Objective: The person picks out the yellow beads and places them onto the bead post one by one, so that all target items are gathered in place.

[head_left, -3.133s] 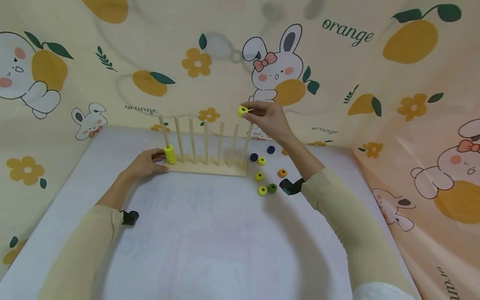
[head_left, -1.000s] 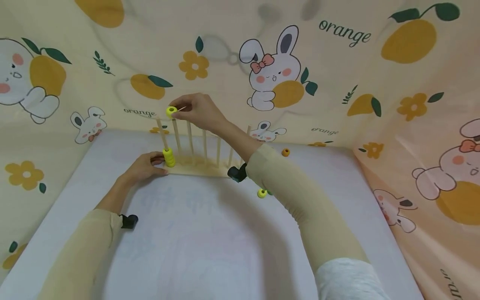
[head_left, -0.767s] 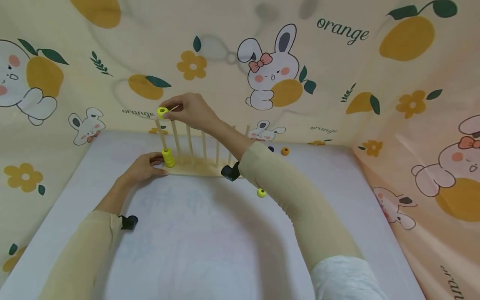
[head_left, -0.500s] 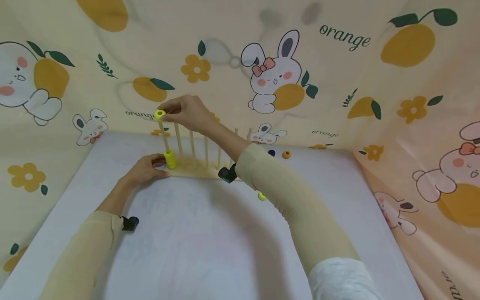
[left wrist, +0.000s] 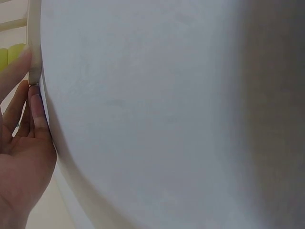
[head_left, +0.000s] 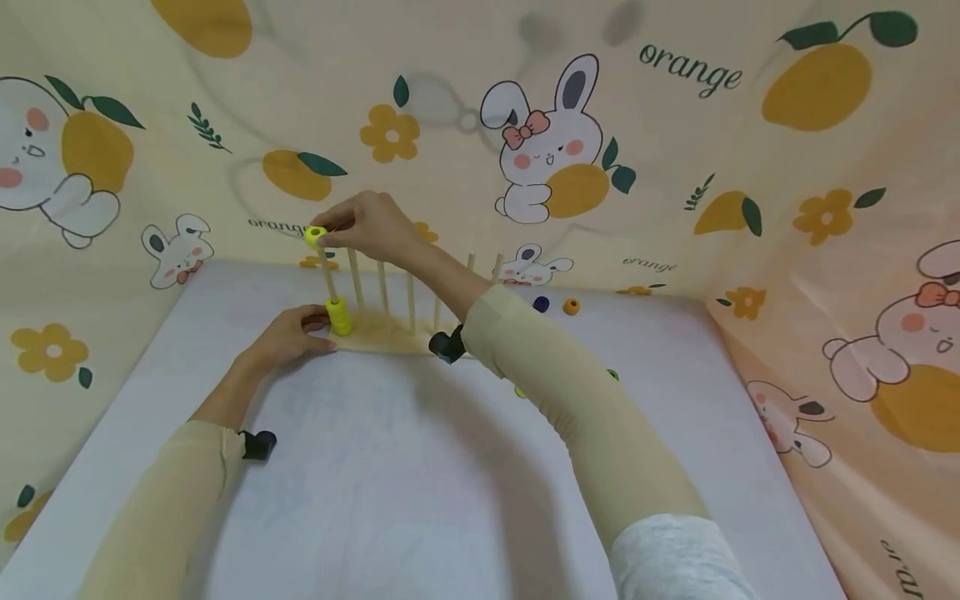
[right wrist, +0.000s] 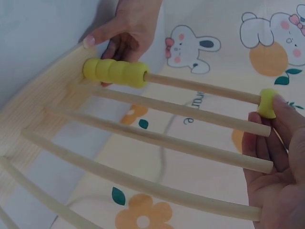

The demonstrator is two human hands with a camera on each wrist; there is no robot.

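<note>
A wooden rack (head_left: 378, 341) with a row of upright pegs stands toward the back of the table. My left hand (head_left: 291, 337) grips the left end of its base; the right wrist view shows the thumb (right wrist: 89, 41) on the board's edge and the other fingers behind. Several yellow beads (right wrist: 116, 73) are stacked at the bottom of the leftmost peg. Between thumb and fingers, my right hand (head_left: 377, 229) pinches another yellow bead (right wrist: 268, 103), which sits around that peg's tip. The remaining pegs in view carry no beads.
Right of the rack lie a dark blue bead (head_left: 541, 304), an orange bead (head_left: 572, 307) and a green bead (head_left: 613, 375). A yellow bead (head_left: 521, 392) peeks out beside the right sleeve, which covers part of the table. A patterned cloth (head_left: 450, 50) rises behind the table.
From the rack's right side, my right hand has carried the yellow bead left to the leftmost peg and lowered it onto the tip. The left hand has stayed at the base.
</note>
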